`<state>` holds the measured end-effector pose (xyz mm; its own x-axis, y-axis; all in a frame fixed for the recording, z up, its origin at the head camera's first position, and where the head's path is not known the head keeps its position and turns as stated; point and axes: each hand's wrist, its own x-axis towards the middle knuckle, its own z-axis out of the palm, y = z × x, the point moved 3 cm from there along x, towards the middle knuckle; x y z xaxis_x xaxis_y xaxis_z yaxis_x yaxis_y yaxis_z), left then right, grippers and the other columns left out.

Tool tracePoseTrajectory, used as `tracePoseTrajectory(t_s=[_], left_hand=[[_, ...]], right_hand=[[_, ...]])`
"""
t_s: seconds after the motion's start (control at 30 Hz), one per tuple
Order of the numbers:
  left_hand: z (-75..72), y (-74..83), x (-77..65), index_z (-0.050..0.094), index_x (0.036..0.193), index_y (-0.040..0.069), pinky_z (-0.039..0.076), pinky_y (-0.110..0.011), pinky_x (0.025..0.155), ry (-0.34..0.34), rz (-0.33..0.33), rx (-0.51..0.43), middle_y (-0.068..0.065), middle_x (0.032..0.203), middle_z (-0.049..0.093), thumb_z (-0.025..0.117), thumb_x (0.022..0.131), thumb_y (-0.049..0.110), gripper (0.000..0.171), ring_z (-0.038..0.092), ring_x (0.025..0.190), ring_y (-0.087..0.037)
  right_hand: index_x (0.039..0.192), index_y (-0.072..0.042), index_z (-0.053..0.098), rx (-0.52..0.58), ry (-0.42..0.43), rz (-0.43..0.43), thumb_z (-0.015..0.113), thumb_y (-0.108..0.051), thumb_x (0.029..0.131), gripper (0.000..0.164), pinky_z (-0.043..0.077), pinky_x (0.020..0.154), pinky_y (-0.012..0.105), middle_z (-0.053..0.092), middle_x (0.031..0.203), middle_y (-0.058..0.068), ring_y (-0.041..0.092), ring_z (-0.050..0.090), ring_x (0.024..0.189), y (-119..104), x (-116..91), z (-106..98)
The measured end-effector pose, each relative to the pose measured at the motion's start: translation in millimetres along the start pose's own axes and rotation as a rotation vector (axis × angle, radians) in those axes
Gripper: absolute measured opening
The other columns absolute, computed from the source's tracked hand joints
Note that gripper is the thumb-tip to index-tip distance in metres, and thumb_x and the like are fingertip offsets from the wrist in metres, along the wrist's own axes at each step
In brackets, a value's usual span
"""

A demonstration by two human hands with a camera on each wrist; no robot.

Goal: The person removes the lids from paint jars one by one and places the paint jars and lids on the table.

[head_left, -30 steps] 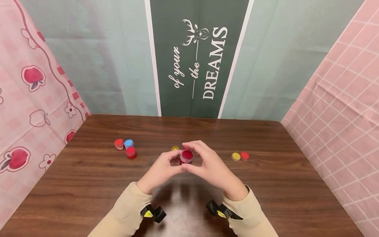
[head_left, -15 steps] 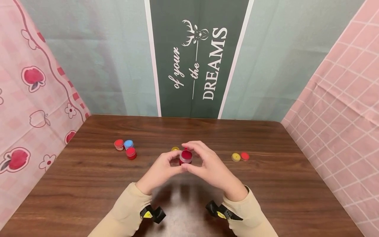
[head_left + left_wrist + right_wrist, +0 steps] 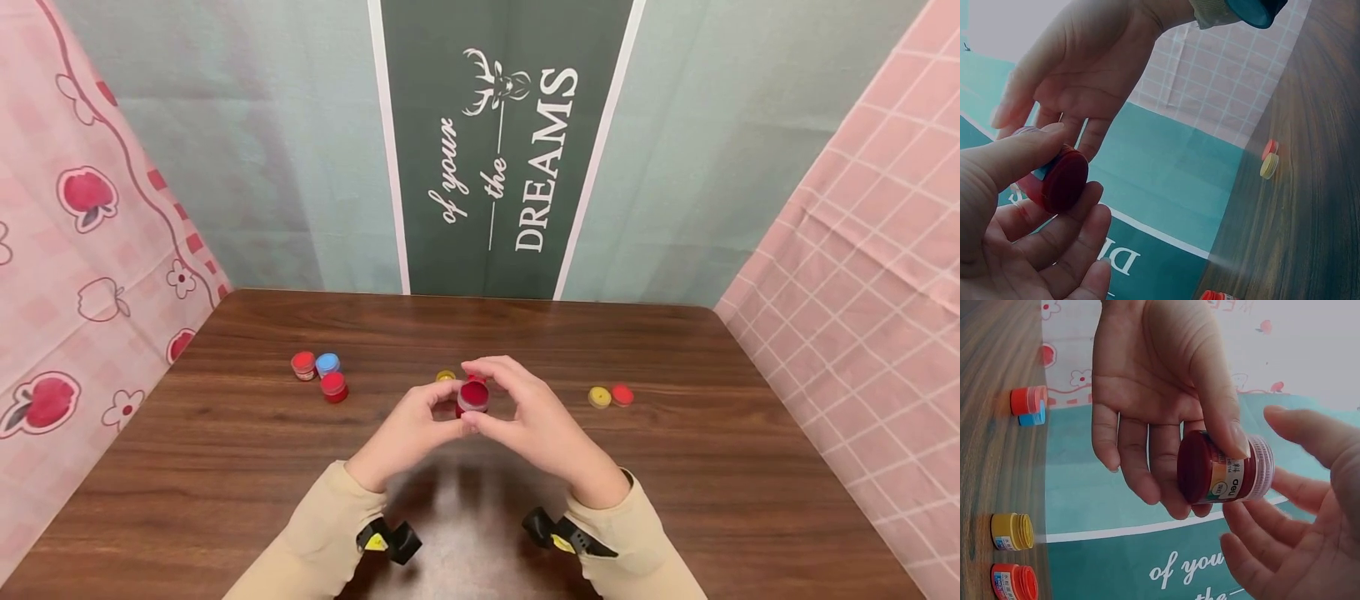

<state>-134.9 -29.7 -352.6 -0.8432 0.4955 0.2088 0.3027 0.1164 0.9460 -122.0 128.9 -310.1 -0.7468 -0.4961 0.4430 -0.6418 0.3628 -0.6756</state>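
A small dark red paint jar (image 3: 1213,472) with a clear ridged lid (image 3: 1263,465) is held upright above the table, between both hands. My left hand (image 3: 1029,231) pinches its body, thumb across the label and fingers behind. My right hand (image 3: 536,421) is spread around the lid. In the right wrist view its thumb stands a little off the lid, while its other fingers pass behind and below. On the table beyond are an uncapped yellow paint jar (image 3: 1013,531) and an uncapped red paint jar (image 3: 1015,581), both partly hidden by the hands in the head view.
A yellow lid (image 3: 599,397) and a red lid (image 3: 622,394) lie side by side on the wooden table (image 3: 697,467), right of the hands. Further left stand a red jar (image 3: 303,366), a blue jar (image 3: 327,364) and another red jar (image 3: 334,387), grouped together. Fabric backdrops surround the table.
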Motion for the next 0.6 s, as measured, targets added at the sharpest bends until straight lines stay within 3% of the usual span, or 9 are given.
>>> tracePoseTrajectory(t_s=[0.13,0.37,0.6], left_hand=[[0.2,0.5,0.7,0.063,0.114,0.004,0.049,-0.031,0.086,0.004,-0.001,0.016,-0.005,0.106,0.064,0.073,0.081,0.015,0.036,0.060,0.093,-0.018],[0.3,0.7,0.4,0.061,0.117,0.004,0.048,-0.031,0.087,-0.006,0.020,0.023,-0.004,0.108,0.063,0.072,0.082,0.014,0.038,0.060,0.094,-0.017],[-0.3,1.1,0.5,0.063,0.112,0.004,0.048,-0.038,0.088,0.007,0.022,0.025,-0.004,0.104,0.065,0.073,0.081,0.013,0.033,0.060,0.094,-0.017]], right_hand=[[0.120,-0.007,0.059,-0.028,0.028,0.013,0.077,-0.012,0.076,0.047,0.048,0.084,0.031,0.058,0.108,0.001,0.011,0.057,0.093,0.3,0.4,-1.0],[0.124,-0.007,0.055,0.008,-0.052,-0.047,0.067,-0.003,0.083,0.042,0.047,0.088,0.034,0.057,0.117,0.002,0.012,0.054,0.101,-0.9,-1.3,-0.1],[0.122,-0.008,0.057,-0.015,0.009,0.002,0.076,-0.016,0.078,0.049,0.046,0.089,0.033,0.055,0.117,0.000,0.014,0.053,0.106,-0.1,-0.5,-0.9]])
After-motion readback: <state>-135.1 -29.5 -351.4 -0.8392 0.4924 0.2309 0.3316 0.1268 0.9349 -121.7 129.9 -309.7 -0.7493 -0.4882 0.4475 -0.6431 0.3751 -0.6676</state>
